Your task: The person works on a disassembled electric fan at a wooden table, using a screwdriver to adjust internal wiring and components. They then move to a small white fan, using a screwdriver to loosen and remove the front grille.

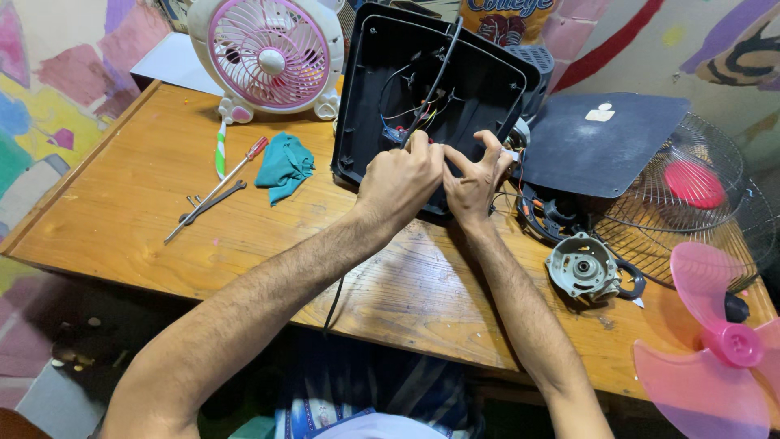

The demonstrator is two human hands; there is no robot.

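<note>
Black plastic fills the middle of the view: a fan housing (487, 89) stands tilted on its edge on the wooden worktop (122, 219), its hollow inside turned toward the person, with thin coloured wires (414, 110) and a black cable (439, 73) running across it. Both hands meet at its lower edge. The left hand (402, 183) is curled narrow, its fingertips pinched on the wires at a small blue part just above its knuckles. The right hand (475, 175) sits touching the left one, thumb and forefinger nipped together on something small that I cannot make out, the other fingers spread upward against the housing's rim.

Well to the left of the left hand lie a crumpled teal cloth (284, 167), a red-handled screwdriver (219, 187) and a dark wrench (211, 203) beside it. Beyond those, above the left hand, stands a small pink and white fan (272, 57). Just right of the right hand rests a flat black panel (601, 146). Below and to the right of that hand lie a grey motor (581, 268), a wire fan guard (691, 203) and a pink fan blade (723, 349).
</note>
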